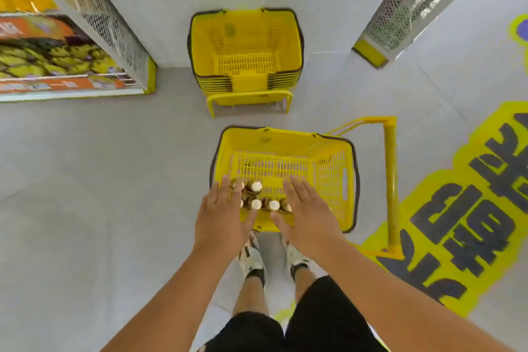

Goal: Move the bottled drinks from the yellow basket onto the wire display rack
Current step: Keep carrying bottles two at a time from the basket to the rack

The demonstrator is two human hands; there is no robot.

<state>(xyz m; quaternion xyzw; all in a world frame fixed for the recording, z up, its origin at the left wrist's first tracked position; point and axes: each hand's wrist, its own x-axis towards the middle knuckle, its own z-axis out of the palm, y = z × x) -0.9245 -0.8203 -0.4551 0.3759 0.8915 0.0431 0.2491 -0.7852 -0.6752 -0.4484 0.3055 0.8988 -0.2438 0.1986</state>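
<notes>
A yellow basket stands on the grey floor just ahead of my feet. Several brown bottles with white caps stand clustered in its near left corner. My left hand hovers above the near left rim with straight fingers, over some of the bottles and hiding them. My right hand is spread flat above the near rim, just right of the bottle cluster. Neither hand holds anything. No wire display rack can be told apart for certain in this view.
A stack of empty yellow baskets sits on a yellow stand farther ahead by the wall. A shelf unit with yellow packaged goods is at the left, a perforated metal shelf end at the right. A yellow metal rail stands beside the basket.
</notes>
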